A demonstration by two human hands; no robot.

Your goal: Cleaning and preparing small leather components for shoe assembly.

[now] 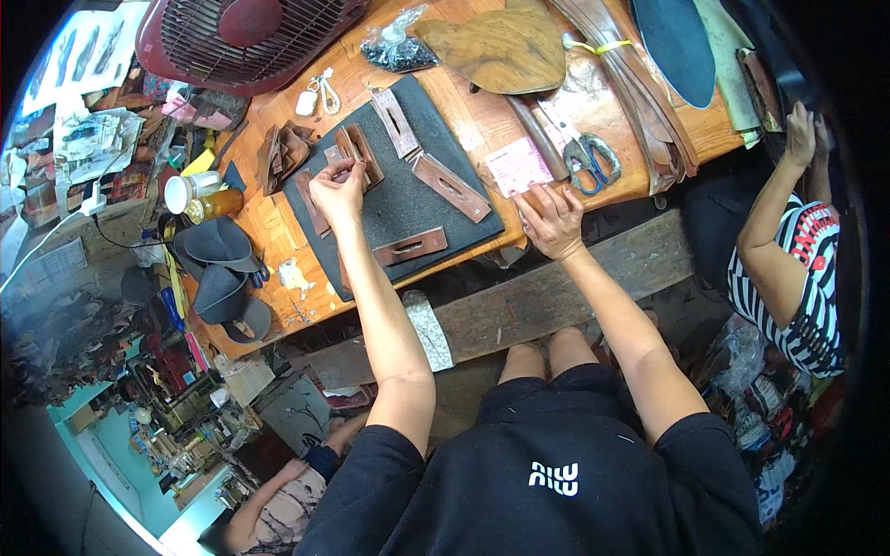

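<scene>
My left hand (337, 193) is closed in a pinch at the edge of a brown leather piece (368, 150) in a small group on the dark grey mat (380, 208). Around it on the mat lie slotted leather strips: one at the top (396, 123), one slanting at the right (451, 188) and one near the front edge (411, 246). Another strip (312, 201) lies left of my wrist. My right hand (553, 222) rests at the table's front edge with its fingers apart, holding nothing. Just beyond its fingertips are a pinkish paper (519, 167) and scissors (591, 165).
Brown leather scraps (282, 157), a jar (215, 206) and dark curved pieces (219, 246) crowd the left side. A fan (250, 37) stands at the back left. Long leather strips (640, 102) lie at the right, where another person (788, 259) sits. A bench (519, 306) runs along the front.
</scene>
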